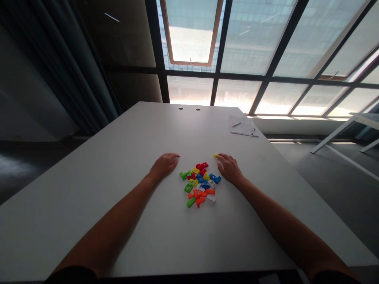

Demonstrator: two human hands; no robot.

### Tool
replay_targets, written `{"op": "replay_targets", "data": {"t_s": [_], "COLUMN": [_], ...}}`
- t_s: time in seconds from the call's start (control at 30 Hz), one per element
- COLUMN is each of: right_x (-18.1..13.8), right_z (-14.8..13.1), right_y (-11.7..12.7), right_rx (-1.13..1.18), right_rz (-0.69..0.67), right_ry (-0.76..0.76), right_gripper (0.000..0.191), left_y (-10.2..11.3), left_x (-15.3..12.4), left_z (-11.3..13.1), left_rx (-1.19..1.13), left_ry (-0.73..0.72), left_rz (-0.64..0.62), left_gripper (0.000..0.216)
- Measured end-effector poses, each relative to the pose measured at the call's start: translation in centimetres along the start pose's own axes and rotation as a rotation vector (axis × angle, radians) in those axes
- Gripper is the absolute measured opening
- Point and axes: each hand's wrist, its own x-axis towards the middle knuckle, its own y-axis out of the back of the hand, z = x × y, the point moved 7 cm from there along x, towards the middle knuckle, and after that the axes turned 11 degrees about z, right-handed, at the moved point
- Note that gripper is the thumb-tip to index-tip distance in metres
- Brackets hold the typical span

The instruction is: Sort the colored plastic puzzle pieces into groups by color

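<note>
Head view: heap of coloured pieces (204, 185) on white table (171, 252).
Left hand (164, 165): fingers loosely extended, holding nothing visible.
Right hand (229, 166): fingers half-curled at yellow piece (216, 156); grip unclear.
Yellow piece: could slip if loosely pinched.
Heap: sweeping wrist might scatter it.

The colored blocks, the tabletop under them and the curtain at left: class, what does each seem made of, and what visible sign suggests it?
Colored blocks: probably smooth plastic, given their bright solid colors and crisp, molded-looking edges.
Tabletop: perhaps laminate or painted board; it looks flat, white and softly satin.
Curtain: apparently matte fabric, hanging in long folds.
</note>
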Motion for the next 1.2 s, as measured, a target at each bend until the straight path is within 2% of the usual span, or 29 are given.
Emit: {"op": "replay_targets", "data": {"t_s": [0.13, 0.27, 0.4, 0.5, 0.6, 0.73, 0.8, 0.93, 1.07, 1.2], "right_x": [2.0, 6.7, 11.1, 12.6, 12.9, 12.9, 12.5, 9.5, 4.7, 1.6], "right_z": [0.9, 0.8, 0.1, -0.1, 0.1, 0.2, 0.2, 0.3, -0.2, -2.8], "right_y": [-1.4, -3.6, -6.1, -7.0, -6.9, -5.7, -5.2, -4.5, -2.4, 0.2], "right_rx": [-0.053, -0.097, -0.218, -0.278, -0.265, -0.150, -0.053, 0.211, 0.518, 0.562], "right_rz": [-0.022, -0.045, -0.190, -0.277, -0.244, -0.059, -0.006, -0.017, -0.023, -0.002], "right_ry": [-0.027, -0.065, -0.197, -0.251, -0.270, -0.269, -0.266, -0.231, -0.113, 0.121], "right_gripper": [0.057, 0.062, 0.071, 0.075, 0.082, 0.087, 0.076, 0.049, 0.054, 0.055], "left_y": [-0.6, -0.5, -0.6, -0.8, -1.0, -1.1, -1.1, -1.1, -1.1, -1.1], "left_x": [-0.4, -0.3, -0.3, -0.3, -0.3, -0.2, -0.2, -0.2, -0.2, -0.2], "left_z": [0.5, 0.8, 0.7, 0.4, 0.2, -0.1, -0.1, -0.1, -0.1, -0.1], "left_rx": [0.044, 0.065, 0.076, 0.070, 0.071, 0.063, 0.056, 0.047, 0.051, 0.048], "left_ry": [-0.021, -0.030, -0.041, -0.048, -0.060, -0.070, -0.073, -0.080, -0.078, -0.077], "left_rz": [0.003, -0.001, -0.001, 0.004, 0.004, 0.005, 0.005, 0.009, 0.009, -0.003], "left_gripper": [0.040, 0.039, 0.036, 0.034, 0.033, 0.033, 0.033, 0.033, 0.035, 0.036]}}
